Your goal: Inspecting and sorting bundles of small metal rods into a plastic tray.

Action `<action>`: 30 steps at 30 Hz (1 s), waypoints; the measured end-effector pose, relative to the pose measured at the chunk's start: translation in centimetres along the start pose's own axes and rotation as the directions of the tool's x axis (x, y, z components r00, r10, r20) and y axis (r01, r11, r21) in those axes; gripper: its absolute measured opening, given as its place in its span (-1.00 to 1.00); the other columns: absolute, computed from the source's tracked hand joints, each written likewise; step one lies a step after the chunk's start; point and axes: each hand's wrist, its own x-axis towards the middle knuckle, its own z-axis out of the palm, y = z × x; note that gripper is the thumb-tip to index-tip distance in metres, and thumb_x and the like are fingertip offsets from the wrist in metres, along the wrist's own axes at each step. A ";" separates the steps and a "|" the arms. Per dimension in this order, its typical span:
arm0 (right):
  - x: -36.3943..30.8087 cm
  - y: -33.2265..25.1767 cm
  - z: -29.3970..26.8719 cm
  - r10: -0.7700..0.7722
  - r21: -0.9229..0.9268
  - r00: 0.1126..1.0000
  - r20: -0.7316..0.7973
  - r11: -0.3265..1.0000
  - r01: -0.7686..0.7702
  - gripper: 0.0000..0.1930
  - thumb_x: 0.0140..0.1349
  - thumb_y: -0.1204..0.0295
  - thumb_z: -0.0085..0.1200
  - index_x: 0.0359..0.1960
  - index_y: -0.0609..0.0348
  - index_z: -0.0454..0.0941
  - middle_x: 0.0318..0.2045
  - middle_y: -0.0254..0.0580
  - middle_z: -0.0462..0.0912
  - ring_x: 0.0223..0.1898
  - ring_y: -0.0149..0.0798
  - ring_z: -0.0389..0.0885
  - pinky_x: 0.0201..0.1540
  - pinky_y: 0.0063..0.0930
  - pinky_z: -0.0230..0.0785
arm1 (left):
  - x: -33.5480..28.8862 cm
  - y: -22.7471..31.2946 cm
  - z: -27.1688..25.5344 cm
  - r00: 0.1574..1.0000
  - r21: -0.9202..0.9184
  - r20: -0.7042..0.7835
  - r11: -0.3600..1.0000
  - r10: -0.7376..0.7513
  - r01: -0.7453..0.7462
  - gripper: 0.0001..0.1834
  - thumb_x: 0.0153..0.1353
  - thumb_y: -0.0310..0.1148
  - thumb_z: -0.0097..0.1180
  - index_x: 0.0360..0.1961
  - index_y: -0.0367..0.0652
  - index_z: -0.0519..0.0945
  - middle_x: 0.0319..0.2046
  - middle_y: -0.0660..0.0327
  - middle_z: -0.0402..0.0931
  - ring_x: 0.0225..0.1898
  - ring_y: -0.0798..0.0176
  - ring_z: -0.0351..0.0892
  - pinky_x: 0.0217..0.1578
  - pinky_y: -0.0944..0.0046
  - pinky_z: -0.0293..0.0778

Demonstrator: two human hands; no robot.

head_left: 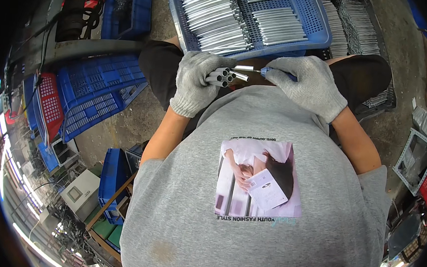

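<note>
Both my hands wear grey knit gloves. My left hand [193, 81] is closed round a small bundle of short metal tubes [220, 78], whose round open ends face me. In front of my belly, my right hand [308, 81] grips a thin-shafted tool by its blue handle [264, 72]. The tool's shaft points left toward the bundle; whether its tip touches a tube I cannot tell. Just beyond my hands sits a blue plastic basket [297, 50], holding rows of shiny metal tubes [213, 16] on the left and shorter stacks [280, 26] on the right.
A dark crate [387, 46] with more metal rods stands right of the basket. Blue crates [97, 77] and a red one [50, 101] lie on the left. A grey metal bar [94, 49] runs toward my left knee. At the right is a metal frame [410, 160].
</note>
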 end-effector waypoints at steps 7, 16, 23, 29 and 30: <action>0.4 1.1 1.3 0.082 0.003 0.988 -0.128 0.997 -0.082 -0.75 0.38 0.19 0.21 -0.28 0.03 0.84 -0.55 -0.33 0.78 -0.66 -0.29 0.59 -0.50 -0.39 0.39 | 0.8 -3.2 1.3 0.996 0.144 0.013 0.986 -0.091 0.088 -0.72 0.04 -0.49 0.36 -0.16 -0.07 0.78 -0.41 0.23 0.73 -0.43 0.06 0.62 -0.20 0.15 0.49; 0.1 2.0 2.2 0.092 -0.068 0.988 -0.120 0.993 -0.101 -0.72 0.41 0.16 0.15 -0.32 0.02 0.81 -0.56 -0.28 0.77 -0.62 -0.17 0.63 -0.49 -0.30 0.42 | 2.6 -9.6 6.1 0.874 0.415 0.121 0.824 -0.470 0.386 -0.77 0.26 -0.27 0.30 -0.06 0.02 0.75 -0.37 0.17 0.76 -0.39 -0.08 0.70 -0.30 0.02 0.55; 0.0 2.2 2.3 0.165 -0.078 0.985 -0.045 0.983 -0.168 -0.74 0.37 0.17 0.19 -0.23 0.03 0.82 -0.50 -0.26 0.79 -0.55 -0.11 0.65 -0.38 -0.26 0.43 | 2.9 -9.2 5.7 0.891 0.460 0.180 0.837 -0.417 0.298 -0.69 0.30 -0.19 0.29 0.04 0.06 0.74 -0.32 0.21 0.79 -0.35 -0.04 0.75 -0.28 0.05 0.57; 0.2 1.7 1.7 0.133 -0.099 0.988 -0.072 0.985 -0.140 -0.75 0.38 0.19 0.19 -0.25 0.04 0.81 -0.51 -0.27 0.79 -0.56 -0.14 0.65 -0.36 -0.27 0.44 | 1.4 -7.9 3.4 0.909 0.078 0.239 0.940 -0.342 0.333 -0.70 0.30 -0.46 0.27 0.06 -0.07 0.69 -0.29 0.28 0.76 -0.36 0.26 0.71 -0.29 0.24 0.55; 0.2 1.6 1.6 0.132 -0.100 0.989 -0.072 0.985 -0.139 -0.75 0.38 0.19 0.19 -0.25 0.04 0.81 -0.51 -0.27 0.79 -0.56 -0.14 0.65 -0.36 -0.27 0.44 | 1.2 -7.6 3.1 0.909 0.078 0.237 0.939 -0.343 0.334 -0.70 0.30 -0.46 0.27 0.06 -0.07 0.69 -0.29 0.28 0.76 -0.36 0.26 0.71 -0.29 0.24 0.55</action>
